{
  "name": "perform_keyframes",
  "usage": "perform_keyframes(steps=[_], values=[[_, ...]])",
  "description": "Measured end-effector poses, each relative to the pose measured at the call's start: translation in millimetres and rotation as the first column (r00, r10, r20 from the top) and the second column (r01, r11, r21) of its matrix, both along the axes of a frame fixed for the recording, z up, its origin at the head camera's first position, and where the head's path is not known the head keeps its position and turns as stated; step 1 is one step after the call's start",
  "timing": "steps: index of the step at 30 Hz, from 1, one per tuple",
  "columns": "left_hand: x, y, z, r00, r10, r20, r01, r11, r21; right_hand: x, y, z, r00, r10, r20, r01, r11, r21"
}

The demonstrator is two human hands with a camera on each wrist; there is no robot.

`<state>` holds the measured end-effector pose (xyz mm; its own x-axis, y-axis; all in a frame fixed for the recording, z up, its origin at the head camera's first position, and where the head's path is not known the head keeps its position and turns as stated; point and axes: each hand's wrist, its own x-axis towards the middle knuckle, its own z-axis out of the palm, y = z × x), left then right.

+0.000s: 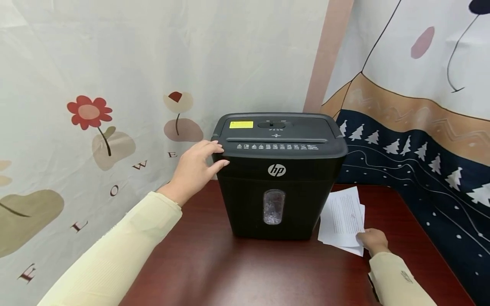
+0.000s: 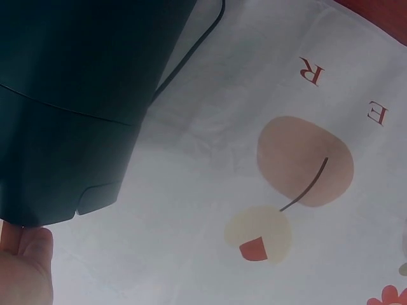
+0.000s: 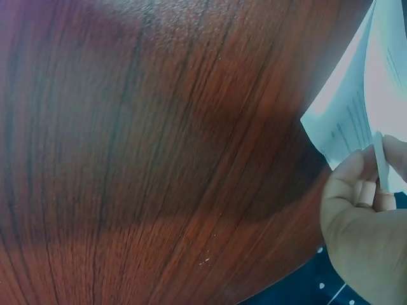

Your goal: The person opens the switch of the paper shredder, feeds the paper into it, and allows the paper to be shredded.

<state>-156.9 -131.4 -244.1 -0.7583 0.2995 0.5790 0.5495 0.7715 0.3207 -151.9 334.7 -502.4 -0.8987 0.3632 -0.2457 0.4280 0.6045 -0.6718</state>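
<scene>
A white fabric backdrop (image 1: 249,55), printed with a red-petaled flower (image 1: 89,112), hangs at left behind a person in pale cream sleeves. The person's left hand (image 1: 193,170), fingers extended and thumb spread below them, touches the upper left corner of a black plastic HP paper shredder (image 1: 245,191). The shredder stands upright on a glossy red-brown wood-grain table (image 1: 229,272), its logo facing the person and its long, narrow feed slot (image 1: 275,140) running left to right across the top. Pale scraps show behind an upright, rounded clear window (image 1: 273,207) in its front. Just right of the shredder, a few overlapping white printed paper sheets (image 1: 342,216) lie with their long axis pointing away from the person, their short near edge toward the camera. The right hand (image 1: 374,241) pinches the sheets near their near right corner, the paper between thumb and fingers; the right wrist view shows them bending apart above the grip. At far right hangs a navy cloth (image 1: 383,165) printed with white trees.
</scene>
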Motion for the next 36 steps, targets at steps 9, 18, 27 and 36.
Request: perform_keyframes(steps=[9, 18, 27, 36], values=[[1.9, -0.6, 0.1, 0.999, 0.005, 0.042, -0.005, 1.0, 0.009, 4.7, 1.3, 7.7, 0.991, -0.035, -0.129, 0.012, 0.985, -0.174], [2.0, -2.0, -1.0, 0.997, 0.01, 0.073, -0.011, 1.0, 0.008, 9.1, 11.6, 25.7, 0.986, -0.03, -0.166, -0.001, 0.983, -0.186], [2.7, -0.6, 1.8, 0.995, 0.007, 0.1, -0.008, 1.0, 0.001, 14.2, 26.5, 47.1, 0.969, -0.069, -0.238, 0.031, 0.987, -0.159], [4.9, 0.6, 2.4, 0.991, 0.031, 0.127, -0.029, 0.999, -0.023, 27.3, 29.5, 88.4, 0.952, -0.077, -0.296, 0.062, 0.996, -0.062]])
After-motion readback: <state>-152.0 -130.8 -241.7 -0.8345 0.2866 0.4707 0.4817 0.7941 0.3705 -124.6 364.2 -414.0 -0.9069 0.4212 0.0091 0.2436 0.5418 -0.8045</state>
